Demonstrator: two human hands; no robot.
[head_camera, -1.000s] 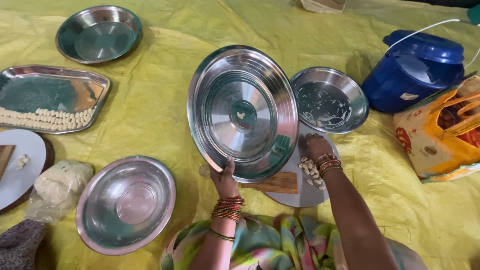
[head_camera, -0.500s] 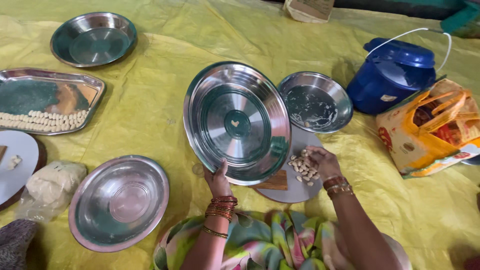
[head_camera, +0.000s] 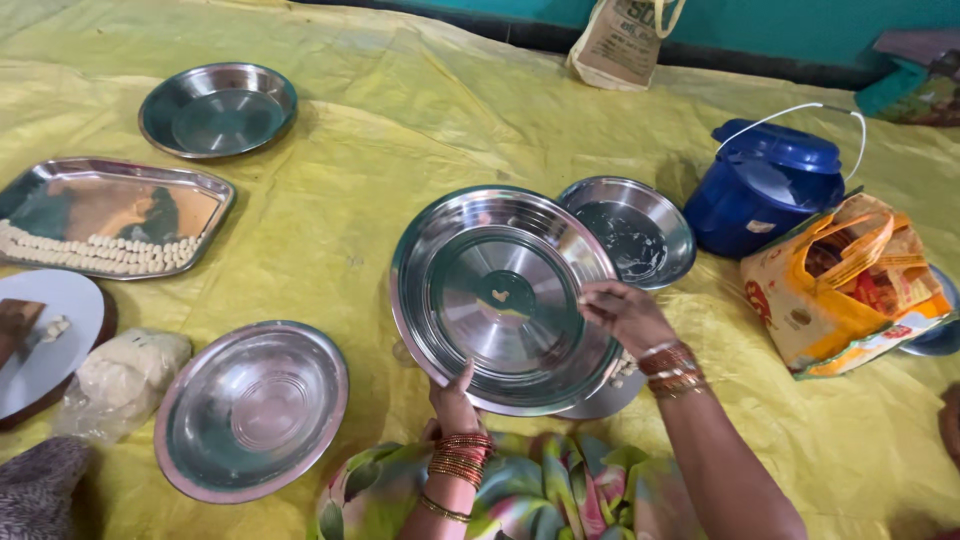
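Steel, round and shiny, the large plate (head_camera: 505, 300) is tilted up on edge in front of you, its hollow face turned toward you. Your left hand (head_camera: 452, 400) grips its lower rim from beneath, fingers closed behind the metal and the thumb pressed on the inner face. Your right hand (head_camera: 625, 315) closes over the right rim, fingers curled round the edge, so both hands have hold of the same plate.

Just behind that right-hand grip, partly hidden by the plate, lies a flat round dish (head_camera: 605, 395) with a few pale dough pieces showing at its edge. Beyond your right hand sits a smaller steel bowl (head_camera: 630, 232) with wet smears inside, and past it a blue lidded pail (head_camera: 765, 190) with a wire handle, then an orange and yellow bag (head_camera: 850, 285) lying open.

Left of your left hand rests an empty steel basin (head_camera: 250, 410). Farther left are a bagged lump of dough (head_camera: 125, 380) and a white plate (head_camera: 50, 335). Farther up on that side stands a rectangular steel tray (head_camera: 110, 215) with rows of small pale pieces, and another round steel plate (head_camera: 218, 110) well apart. Everything rests on a yellow sheet (head_camera: 400, 120).
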